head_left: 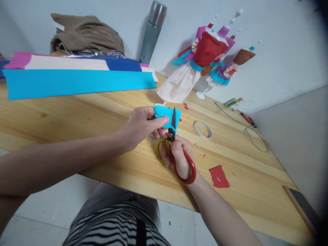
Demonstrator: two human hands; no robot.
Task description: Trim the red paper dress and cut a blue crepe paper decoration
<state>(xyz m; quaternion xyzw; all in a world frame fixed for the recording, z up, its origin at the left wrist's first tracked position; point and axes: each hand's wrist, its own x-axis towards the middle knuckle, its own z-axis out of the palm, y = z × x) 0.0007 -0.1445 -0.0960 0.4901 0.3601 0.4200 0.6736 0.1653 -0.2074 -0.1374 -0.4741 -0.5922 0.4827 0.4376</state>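
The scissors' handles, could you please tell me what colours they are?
The scissors have one red handle and one yellow handle, seen in the head view.

No text, label, brand, number or sign can be read.
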